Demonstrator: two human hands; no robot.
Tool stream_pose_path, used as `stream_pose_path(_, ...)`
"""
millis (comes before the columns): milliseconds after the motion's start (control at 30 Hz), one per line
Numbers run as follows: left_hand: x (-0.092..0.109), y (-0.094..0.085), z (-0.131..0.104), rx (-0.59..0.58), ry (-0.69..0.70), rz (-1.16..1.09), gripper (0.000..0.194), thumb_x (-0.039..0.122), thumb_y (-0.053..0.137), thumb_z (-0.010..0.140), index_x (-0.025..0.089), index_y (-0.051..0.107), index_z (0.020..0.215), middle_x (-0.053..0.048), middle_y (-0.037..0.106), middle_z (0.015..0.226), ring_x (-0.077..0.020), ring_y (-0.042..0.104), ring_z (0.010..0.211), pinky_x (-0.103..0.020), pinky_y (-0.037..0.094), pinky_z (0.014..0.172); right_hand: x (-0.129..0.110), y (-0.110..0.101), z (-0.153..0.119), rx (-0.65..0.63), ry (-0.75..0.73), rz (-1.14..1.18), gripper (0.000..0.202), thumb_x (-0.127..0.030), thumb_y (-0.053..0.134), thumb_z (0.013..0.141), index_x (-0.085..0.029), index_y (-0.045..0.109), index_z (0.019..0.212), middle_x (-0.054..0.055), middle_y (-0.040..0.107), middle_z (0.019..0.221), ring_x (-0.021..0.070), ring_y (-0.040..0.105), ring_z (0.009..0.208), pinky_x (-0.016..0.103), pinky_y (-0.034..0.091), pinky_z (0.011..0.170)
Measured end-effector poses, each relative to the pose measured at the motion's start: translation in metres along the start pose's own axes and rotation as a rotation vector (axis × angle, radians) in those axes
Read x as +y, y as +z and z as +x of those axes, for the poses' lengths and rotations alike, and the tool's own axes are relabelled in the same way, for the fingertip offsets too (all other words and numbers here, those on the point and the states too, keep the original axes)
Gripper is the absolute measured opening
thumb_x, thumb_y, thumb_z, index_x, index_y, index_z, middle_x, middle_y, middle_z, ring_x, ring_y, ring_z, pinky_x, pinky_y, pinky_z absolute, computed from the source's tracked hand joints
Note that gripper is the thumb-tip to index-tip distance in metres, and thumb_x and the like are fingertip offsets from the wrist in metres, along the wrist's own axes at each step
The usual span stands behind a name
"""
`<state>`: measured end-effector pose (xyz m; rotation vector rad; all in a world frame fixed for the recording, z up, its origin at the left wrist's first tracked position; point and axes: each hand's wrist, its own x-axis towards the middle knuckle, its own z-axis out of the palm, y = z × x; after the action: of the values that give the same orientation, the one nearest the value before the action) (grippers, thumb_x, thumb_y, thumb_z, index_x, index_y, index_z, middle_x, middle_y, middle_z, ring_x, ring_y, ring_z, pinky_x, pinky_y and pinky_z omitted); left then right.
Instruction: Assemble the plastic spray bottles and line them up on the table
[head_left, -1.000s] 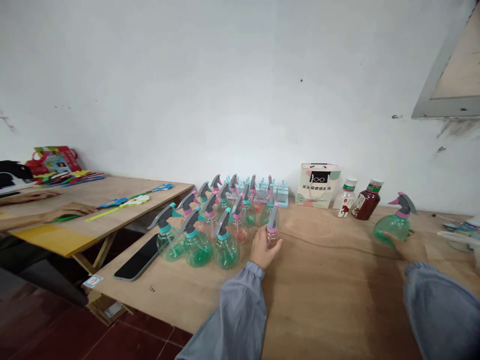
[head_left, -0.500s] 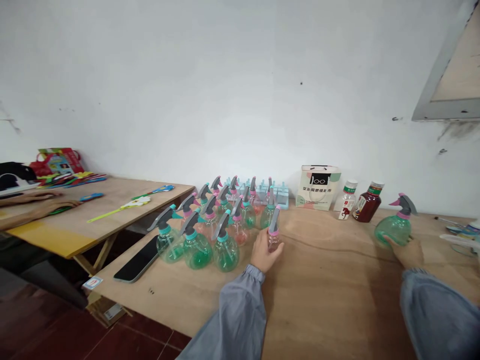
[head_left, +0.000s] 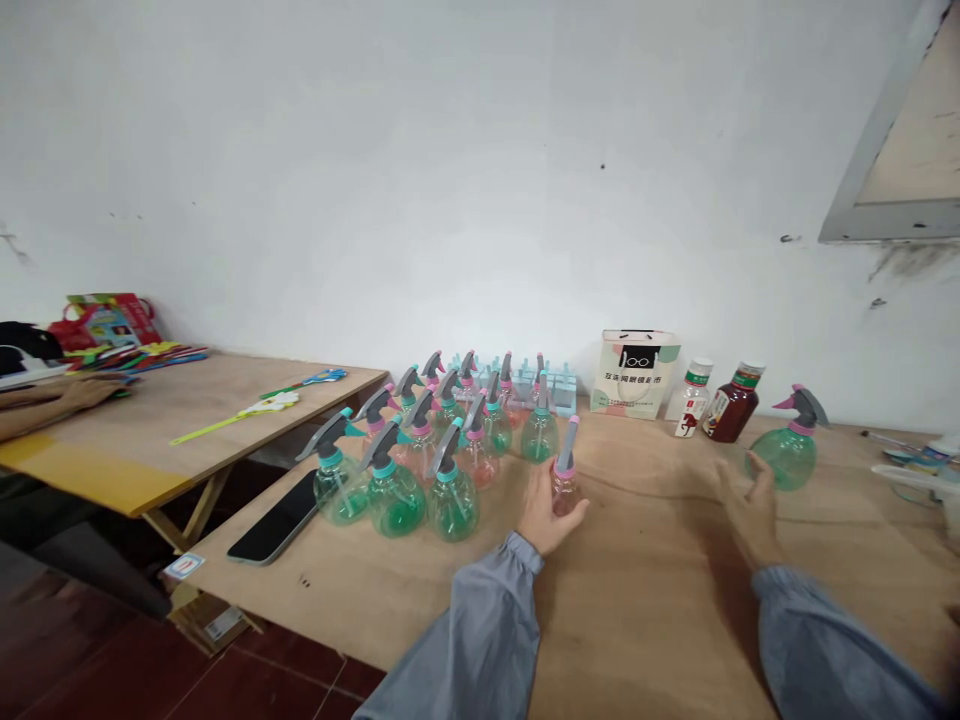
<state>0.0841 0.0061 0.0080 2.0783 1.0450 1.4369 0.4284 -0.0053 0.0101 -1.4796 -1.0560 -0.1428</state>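
Observation:
My left hand (head_left: 551, 510) is wrapped round a small pink spray bottle (head_left: 566, 487) with a grey trigger head and pink collar, near the middle of the table. Fingers apart and holding nothing, my right hand (head_left: 752, 505) hovers just left of a green spray bottle (head_left: 786, 455) with a pink nozzle, which stands upright. To the left of my left hand, several green and pink spray bottles (head_left: 452, 500) stand close together in rows. Their front ones have turquoise collars, and a green bottle (head_left: 539, 432) is at the group's right side.
A black phone (head_left: 274, 525) lies left of the bottles. Behind are a light-blue rack (head_left: 562, 388), a paper bag (head_left: 637, 375), a white bottle (head_left: 691, 400) and a dark red bottle (head_left: 735, 405). A co-worker's hands (head_left: 71, 395) rest on the left table (head_left: 247, 445).
My right hand has let go of the green spray bottle and moved left. My left hand has shifted slightly right with the pink spray bottle.

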Motion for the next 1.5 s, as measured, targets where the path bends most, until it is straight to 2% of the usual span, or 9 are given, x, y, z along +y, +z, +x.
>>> stream_pose_path(200, 0.017, 0.022, -0.021, -0.083, 0.069, -0.095, 0.063, 0.023, 0.052, 0.089, 0.022, 0.032, 0.149, -0.014, 0.051, 0.145, -0.0285, 0.048, 0.136, -0.051, 0.039, 0.116, -0.096, 0.043, -0.083, -0.552, -0.118, 0.394, 0.081, -0.057, 0.072, 0.075, -0.028, 0.039, 0.144, 0.011, 0.041, 0.153, 0.0304, 0.037, 0.143, 0.052, 0.027, 0.120)
stream_pose_path(333, 0.021, 0.026, -0.029, -0.128, 0.127, -0.100, 0.069, 0.031, 0.060, 0.086, 0.021, 0.032, 0.149, -0.016, 0.052, 0.144, -0.0313, 0.050, 0.134, -0.053, 0.041, 0.114, -0.129, 0.056, -0.103, -0.601, -0.024, 0.552, 0.082, -0.052, 0.077, 0.074, -0.031, 0.038, 0.143, 0.011, 0.042, 0.152, 0.0293, 0.041, 0.141, 0.051, 0.035, 0.116)
stream_pose_path(400, 0.019, 0.021, -0.024, -0.032, 0.116, -0.098, 0.066, 0.033, 0.059, 0.087, 0.020, 0.033, 0.147, -0.016, 0.051, 0.143, -0.0308, 0.049, 0.135, -0.053, 0.040, 0.114, -0.135, 0.057, -0.104, -0.590, 0.037, 0.595, 0.072, -0.054, 0.075, 0.076, -0.030, 0.045, 0.137, 0.011, 0.050, 0.145, 0.0287, 0.048, 0.135, 0.049, 0.043, 0.111)
stream_pose_path(600, 0.000, 0.002, 0.050, 0.411, -0.003, -0.019, 0.058, 0.026, 0.056, 0.087, 0.018, 0.034, 0.140, -0.018, 0.044, 0.143, -0.0274, 0.041, 0.140, -0.049, 0.032, 0.119, -0.138, 0.045, -0.106, -0.605, 0.095, 0.628, 0.059, -0.057, 0.069, 0.081, -0.029, 0.053, 0.130, 0.008, 0.065, 0.116, 0.0229, 0.065, 0.100, 0.037, 0.059, 0.084)
stream_pose_path(733, -0.018, 0.003, 0.103, 0.366, -0.230, 0.072, 0.081, 0.020, 0.070, 0.071, 0.011, 0.030, 0.141, -0.026, 0.040, 0.145, -0.0368, 0.035, 0.144, -0.054, 0.029, 0.118, -0.138, 0.043, -0.108, -0.627, 0.112, 0.654, 0.062, -0.058, 0.070, 0.079, -0.028, 0.053, 0.131, 0.004, 0.065, 0.097, 0.0196, 0.066, 0.084, 0.033, 0.059, 0.073)
stream_pose_path(833, -0.030, 0.010, 0.115, 0.284, -0.295, 0.093, 0.088, 0.018, 0.074, 0.065, 0.010, 0.030, 0.141, -0.029, 0.041, 0.146, -0.0400, 0.035, 0.144, -0.056, 0.028, 0.117, -0.135, 0.044, -0.107, -0.621, 0.091, 0.640, 0.059, -0.056, 0.070, 0.079, -0.029, 0.053, 0.128, 0.005, 0.066, 0.099, 0.0197, 0.065, 0.084, 0.032, 0.057, 0.072)
stream_pose_path(1167, -0.016, -0.001, 0.056, 0.107, -0.224, 0.361, 0.063, 0.033, 0.062, 0.084, 0.017, 0.038, 0.141, -0.021, 0.051, 0.141, -0.0382, 0.047, 0.133, -0.054, 0.036, 0.108, -0.129, 0.044, -0.107, -0.610, 0.097, 0.609, 0.056, -0.056, 0.071, 0.079, -0.028, 0.057, 0.126, 0.000, 0.065, 0.082, 0.0142, 0.059, 0.064, 0.029, 0.054, 0.063)
stream_pose_path(1400, -0.012, -0.015, 0.017, 0.157, -0.135, 0.426, 0.065, 0.046, 0.073, 0.074, 0.016, 0.050, 0.127, -0.016, 0.056, 0.123, -0.0343, 0.054, 0.119, -0.050, 0.041, 0.104, -0.133, 0.042, -0.106, -0.614, 0.139, 0.651, 0.062, -0.061, 0.073, 0.075, -0.030, 0.060, 0.127, 0.000, 0.068, 0.082, 0.0130, 0.058, 0.060, 0.026, 0.053, 0.058)
stream_pose_path(1500, -0.017, -0.011, 0.012, 0.166, -0.114, 0.325, 0.072, 0.046, 0.077, 0.070, 0.016, 0.048, 0.129, -0.017, 0.055, 0.125, -0.0347, 0.053, 0.123, -0.050, 0.043, 0.104, -0.126, 0.042, -0.105, -0.579, 0.172, 0.638, 0.050, -0.063, 0.073, 0.072, -0.028, 0.069, 0.108, 0.002, 0.071, 0.083, 0.0148, 0.062, 0.066, 0.028, 0.055, 0.063)
